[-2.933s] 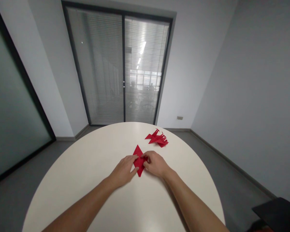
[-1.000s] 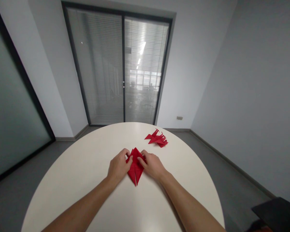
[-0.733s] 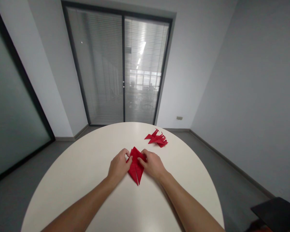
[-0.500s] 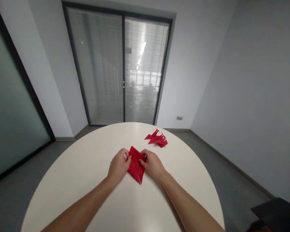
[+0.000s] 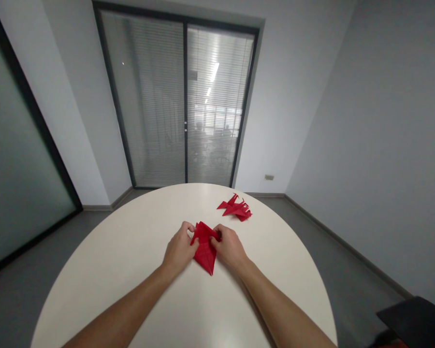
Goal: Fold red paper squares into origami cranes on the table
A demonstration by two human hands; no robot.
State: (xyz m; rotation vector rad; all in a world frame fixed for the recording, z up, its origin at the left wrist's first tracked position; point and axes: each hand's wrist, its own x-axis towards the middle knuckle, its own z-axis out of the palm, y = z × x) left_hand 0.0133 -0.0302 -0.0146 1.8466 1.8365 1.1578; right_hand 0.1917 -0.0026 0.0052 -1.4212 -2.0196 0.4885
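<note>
A folded red paper (image 5: 205, 249) lies on the round white table (image 5: 137, 251), its narrow point toward me. My left hand (image 5: 178, 249) pinches the paper's upper left edge with curled fingers. My right hand (image 5: 229, 246) grips the upper right edge, fingers bent over the fold. Both hands rest on the tabletop on either side of the paper, almost touching at its top.
A small pile of finished red folded paper figures (image 5: 235, 208) sits farther back on the table, to the right. Beyond the table is a glass door with blinds (image 5: 183, 104). A dark object (image 5: 413, 316) shows at the lower right corner.
The paper went from a flat diamond under my fingers to a wider folded shape. My hands have drawn closer together at its top, and the top edge is now folded down.
</note>
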